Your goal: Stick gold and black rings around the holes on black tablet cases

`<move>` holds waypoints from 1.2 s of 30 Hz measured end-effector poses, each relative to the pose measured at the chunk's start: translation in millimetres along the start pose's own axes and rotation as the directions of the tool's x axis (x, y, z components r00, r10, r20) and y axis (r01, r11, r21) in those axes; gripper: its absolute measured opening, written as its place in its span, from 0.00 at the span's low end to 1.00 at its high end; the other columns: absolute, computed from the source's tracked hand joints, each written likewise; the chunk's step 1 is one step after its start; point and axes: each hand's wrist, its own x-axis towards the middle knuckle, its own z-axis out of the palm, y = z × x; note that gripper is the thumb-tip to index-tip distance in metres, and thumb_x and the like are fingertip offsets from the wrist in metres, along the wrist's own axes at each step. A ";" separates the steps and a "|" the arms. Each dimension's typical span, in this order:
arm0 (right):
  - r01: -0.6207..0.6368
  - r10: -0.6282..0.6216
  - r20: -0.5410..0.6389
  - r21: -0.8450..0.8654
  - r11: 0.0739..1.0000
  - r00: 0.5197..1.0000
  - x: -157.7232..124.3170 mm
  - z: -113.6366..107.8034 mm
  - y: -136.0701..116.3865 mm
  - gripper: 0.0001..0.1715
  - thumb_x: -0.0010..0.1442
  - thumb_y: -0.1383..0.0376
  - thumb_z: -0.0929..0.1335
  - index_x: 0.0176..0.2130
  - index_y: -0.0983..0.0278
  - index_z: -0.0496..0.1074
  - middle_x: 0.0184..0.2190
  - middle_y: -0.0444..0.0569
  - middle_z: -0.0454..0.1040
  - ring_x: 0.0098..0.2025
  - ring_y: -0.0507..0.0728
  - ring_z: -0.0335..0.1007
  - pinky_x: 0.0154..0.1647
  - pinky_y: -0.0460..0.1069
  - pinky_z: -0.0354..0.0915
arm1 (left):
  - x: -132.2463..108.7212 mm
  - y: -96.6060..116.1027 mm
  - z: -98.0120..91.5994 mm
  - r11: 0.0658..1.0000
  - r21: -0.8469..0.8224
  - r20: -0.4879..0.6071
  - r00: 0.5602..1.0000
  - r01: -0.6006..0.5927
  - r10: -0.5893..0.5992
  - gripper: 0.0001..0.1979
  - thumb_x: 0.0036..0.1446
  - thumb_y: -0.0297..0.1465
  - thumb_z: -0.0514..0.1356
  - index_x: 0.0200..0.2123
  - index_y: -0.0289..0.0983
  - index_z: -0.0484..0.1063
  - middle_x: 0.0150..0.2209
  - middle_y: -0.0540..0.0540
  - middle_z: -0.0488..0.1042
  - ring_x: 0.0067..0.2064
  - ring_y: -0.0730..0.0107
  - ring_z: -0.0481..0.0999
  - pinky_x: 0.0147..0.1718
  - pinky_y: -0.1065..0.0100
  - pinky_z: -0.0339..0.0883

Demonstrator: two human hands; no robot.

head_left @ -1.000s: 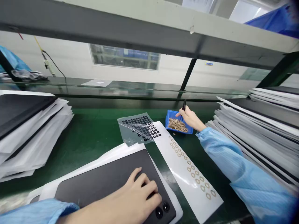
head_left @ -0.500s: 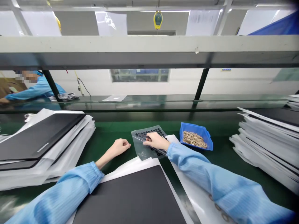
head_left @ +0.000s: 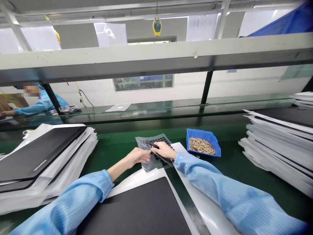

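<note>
Right hand (head_left: 164, 150): pinches dark slim tool (head_left: 153, 144), left of blue tray (head_left: 216, 147). Left hand (head_left: 137, 156): fingers curled, grip unclear, farther left. Ring-dotted film (head_left: 155, 161): beneath both, left of tray; best held flat.

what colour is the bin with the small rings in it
The bin is blue; it shows best in the head view.

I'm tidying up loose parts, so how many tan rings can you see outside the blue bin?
1: a tan ring on the green bench, just in front of the blue bin. More may be hidden under the right sleeve.
</note>
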 end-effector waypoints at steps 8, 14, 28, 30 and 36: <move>-0.089 0.083 -0.263 -0.010 0.996 0.961 1.1 16.3 20.1 0.17 0.63 0.62 0.65 0.50 0.66 0.67 0.48 0.52 0.70 0.45 0.58 0.70 0.44 0.57 0.69 | 13.9 -4.3 7.2 1.000 -0.003 -0.011 1.000 0.003 -0.003 0.13 0.62 0.34 0.58 0.46 0.33 0.68 0.44 0.43 0.71 0.40 0.66 0.74 0.38 0.61 0.71; 0.137 -0.143 -0.214 -0.043 0.990 0.966 -6.3 16.9 12.8 0.13 0.63 0.62 0.66 0.45 0.67 0.70 0.44 0.50 0.72 0.42 0.56 0.71 0.42 0.55 0.69 | 11.3 -5.6 8.6 1.000 -0.012 -0.023 1.000 -0.006 0.006 0.13 0.62 0.35 0.57 0.47 0.33 0.68 0.44 0.43 0.71 0.41 0.65 0.74 0.39 0.60 0.71; 0.098 -0.100 -0.057 -0.041 0.994 0.993 -8.2 17.3 7.7 0.12 0.63 0.61 0.66 0.42 0.68 0.71 0.40 0.49 0.73 0.39 0.55 0.72 0.41 0.54 0.69 | 10.0 -5.4 14.6 1.000 -0.002 -0.049 0.998 -0.027 0.027 0.14 0.62 0.35 0.57 0.47 0.33 0.68 0.45 0.43 0.71 0.41 0.65 0.74 0.39 0.60 0.71; 0.074 -0.075 -0.034 -0.019 0.997 0.997 -7.6 18.0 7.1 0.12 0.63 0.61 0.66 0.43 0.67 0.71 0.42 0.49 0.73 0.40 0.56 0.71 0.41 0.54 0.69 | 10.1 -4.8 15.0 1.000 0.014 -0.055 0.998 -0.027 0.028 0.14 0.62 0.35 0.57 0.48 0.33 0.68 0.45 0.43 0.71 0.42 0.64 0.74 0.40 0.59 0.71; -0.025 0.024 0.002 0.061 0.998 1.000 -5.2 16.1 9.3 0.15 0.63 0.61 0.66 0.47 0.67 0.69 0.45 0.50 0.72 0.43 0.58 0.71 0.42 0.56 0.69 | 7.8 -3.6 14.7 0.996 0.091 -0.044 0.999 -0.017 0.021 0.14 0.62 0.35 0.57 0.48 0.33 0.68 0.45 0.43 0.71 0.42 0.65 0.74 0.39 0.59 0.71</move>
